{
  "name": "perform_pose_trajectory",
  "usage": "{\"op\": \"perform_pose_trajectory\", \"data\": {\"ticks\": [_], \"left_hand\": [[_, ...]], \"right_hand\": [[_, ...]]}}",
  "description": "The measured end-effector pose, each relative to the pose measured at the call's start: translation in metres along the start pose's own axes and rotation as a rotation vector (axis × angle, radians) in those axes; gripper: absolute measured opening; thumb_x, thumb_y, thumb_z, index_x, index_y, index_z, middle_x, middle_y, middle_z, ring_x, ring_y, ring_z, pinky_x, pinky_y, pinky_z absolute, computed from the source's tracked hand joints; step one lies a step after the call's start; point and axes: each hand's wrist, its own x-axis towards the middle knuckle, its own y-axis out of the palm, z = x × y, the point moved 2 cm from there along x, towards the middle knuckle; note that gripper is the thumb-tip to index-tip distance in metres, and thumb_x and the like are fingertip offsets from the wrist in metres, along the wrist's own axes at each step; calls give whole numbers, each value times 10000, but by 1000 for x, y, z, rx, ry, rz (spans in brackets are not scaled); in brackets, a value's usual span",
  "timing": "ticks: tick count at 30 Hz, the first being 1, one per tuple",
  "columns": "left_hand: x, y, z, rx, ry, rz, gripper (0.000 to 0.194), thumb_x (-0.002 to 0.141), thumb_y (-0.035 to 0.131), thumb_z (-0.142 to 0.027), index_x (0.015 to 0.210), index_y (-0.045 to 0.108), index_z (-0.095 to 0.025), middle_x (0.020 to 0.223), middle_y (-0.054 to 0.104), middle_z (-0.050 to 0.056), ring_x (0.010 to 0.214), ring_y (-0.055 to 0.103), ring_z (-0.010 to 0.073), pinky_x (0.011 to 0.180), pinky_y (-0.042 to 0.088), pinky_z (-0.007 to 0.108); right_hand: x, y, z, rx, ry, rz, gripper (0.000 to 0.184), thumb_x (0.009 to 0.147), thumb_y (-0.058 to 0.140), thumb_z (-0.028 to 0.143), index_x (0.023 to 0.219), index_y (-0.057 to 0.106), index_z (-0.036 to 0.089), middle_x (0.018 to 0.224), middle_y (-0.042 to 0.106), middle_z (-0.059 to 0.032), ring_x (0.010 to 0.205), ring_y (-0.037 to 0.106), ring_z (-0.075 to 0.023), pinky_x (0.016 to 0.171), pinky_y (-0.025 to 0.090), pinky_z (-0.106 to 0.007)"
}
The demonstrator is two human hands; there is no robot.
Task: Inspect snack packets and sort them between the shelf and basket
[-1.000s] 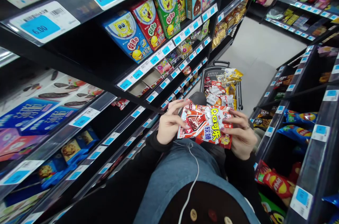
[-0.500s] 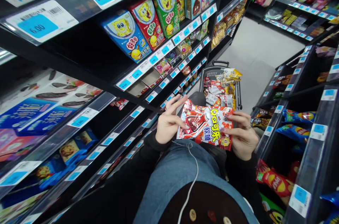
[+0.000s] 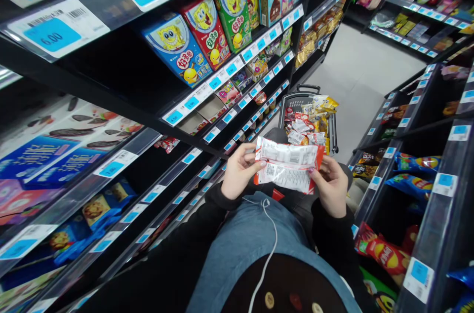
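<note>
A small candy bag (image 3: pixel 289 162) is stretched between my two hands above my lap, its white printed back with red ends facing up. My left hand (image 3: pixel 240 169) pinches its left end, thumb on top and fingers underneath. At the right end, my right hand (image 3: pixel 331 182) grips the bag the same way, thumb over the printed side. Just beyond the bag stands a grey shopping basket (image 3: pixel 334 128) filled with several snack packets (image 3: pixel 305 123), yellow, red and white. A small red piece (image 3: pixel 278 194) shows below the bag, too little of it to name.
On the left, shelves carry cartoon snack boxes (image 3: pixel 205 31), blue biscuit boxes (image 3: pixel 40 160) and price tags (image 3: pixel 57 29). Chip bags (image 3: pixel 385 254) lie in the low shelves on the right. The grey floor (image 3: pixel 355 66) runs between them. A white cable (image 3: pixel 272 244) hangs down my front.
The candy bag has been turned over: its red and yellow front faced up before, and its white back faces up now. Both hands have shifted their hold, thumbs now on top.
</note>
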Motion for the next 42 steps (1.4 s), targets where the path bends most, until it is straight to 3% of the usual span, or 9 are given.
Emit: {"op": "perform_pose_trajectory", "data": {"ticks": [2, 4, 8, 11, 15, 22, 30, 36, 42], "left_hand": [[0, 3, -1, -54, -29, 17, 661, 632, 734, -217, 1212, 417, -211, 789, 673, 21, 663, 634, 149, 635, 496, 253], [1, 5, -2, -71, -21, 39, 768, 621, 741, -214, 1280, 348, -247, 899, 659, 36, 744, 634, 152, 697, 493, 264], [2, 4, 1, 25, -37, 130, 423, 622, 732, -220, 1025, 614, -166, 1020, 631, 76, 876, 599, 176, 784, 461, 263], [2, 4, 5, 56, -149, 214, 304, 640, 713, -235, 929, 675, -149, 912, 666, 68, 789, 606, 178, 731, 464, 270], [1, 6, 6, 108, -151, 216, 222, 617, 720, -209, 829, 713, -144, 849, 688, 65, 777, 605, 186, 748, 452, 279], [2, 3, 5, 178, -117, 164, 173, 630, 649, -139, 772, 743, -171, 807, 698, 64, 764, 601, 195, 723, 446, 285], [1, -3, 1, 159, -93, 194, 186, 646, 589, -161, 754, 739, -140, 735, 685, 68, 646, 575, 166, 569, 411, 248], [-1, 3, 0, 191, -28, 127, 154, 619, 716, -212, 733, 665, -123, 711, 653, 36, 644, 572, 135, 615, 436, 237], [-3, 6, 13, -139, -147, 201, 618, 660, 705, -239, 1175, 365, -207, 863, 654, 44, 668, 628, 154, 604, 495, 261]], "right_hand": [[0, 3, 2, 48, 33, -30, 561, 699, 665, 297, 1213, 444, 259, 848, 686, -36, 701, 631, -167, 632, 512, -306], [1, 5, 5, 19, 29, -14, 566, 715, 647, 306, 1234, 423, 270, 915, 677, -54, 737, 628, -169, 655, 512, -315], [3, 2, 8, -132, -5, 99, 274, 702, 658, 310, 954, 622, 209, 976, 655, -66, 889, 596, -203, 777, 483, -337], [5, -2, 4, -64, 85, 176, 226, 693, 666, 314, 890, 619, 213, 879, 647, -31, 777, 587, -170, 684, 483, -286], [5, -2, -1, 63, 202, 254, 185, 684, 667, 296, 837, 606, 213, 800, 616, 7, 662, 542, -125, 579, 445, -234], [2, 5, -2, 167, 299, 233, 117, 655, 666, 235, 771, 684, 226, 810, 675, -4, 713, 579, -151, 633, 447, -268], [-2, 9, 3, 168, 223, 169, 148, 587, 597, 121, 605, 698, 226, 646, 656, 7, 656, 571, -149, 629, 421, -268], [-3, 9, 6, 107, 136, 189, 51, 670, 570, 204, 687, 617, 197, 631, 580, 22, 603, 510, -117, 576, 406, -236], [-2, 8, -14, 184, 315, 102, 631, 660, 697, 315, 1211, 399, 241, 928, 654, -35, 784, 626, -189, 693, 512, -323]]}}
